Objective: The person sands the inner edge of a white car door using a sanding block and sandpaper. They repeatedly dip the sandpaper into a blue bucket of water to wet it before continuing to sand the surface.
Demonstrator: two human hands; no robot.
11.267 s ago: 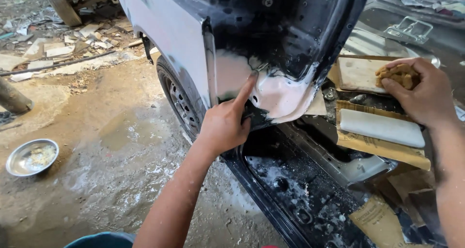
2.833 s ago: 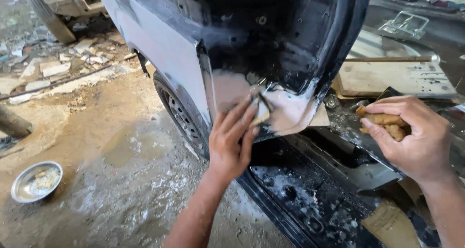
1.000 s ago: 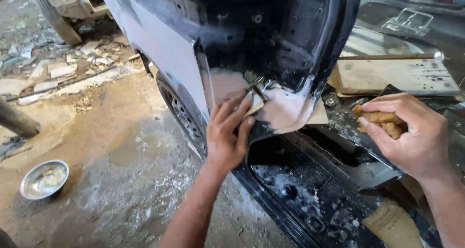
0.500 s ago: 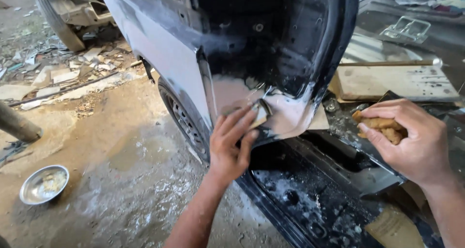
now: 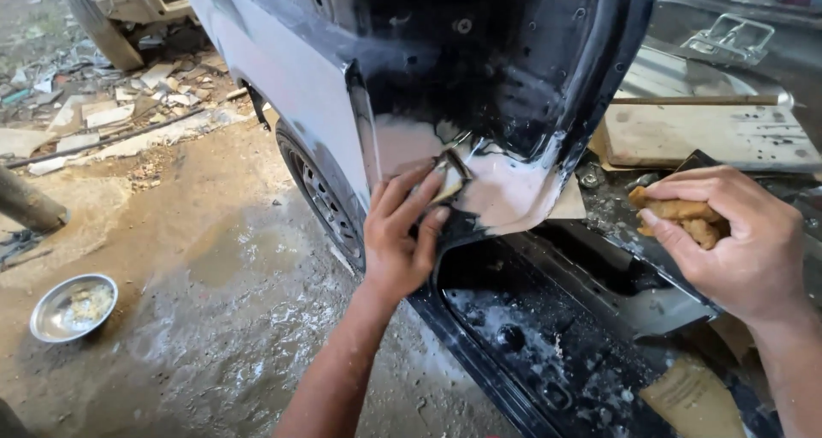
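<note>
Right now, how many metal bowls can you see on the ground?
1. A single metal bowl sits on the wet concrete floor at the lower left, well away from the left hand at the car door. Others could lie outside the view.

Bare forearms, no sleeves, gloveless
</note>
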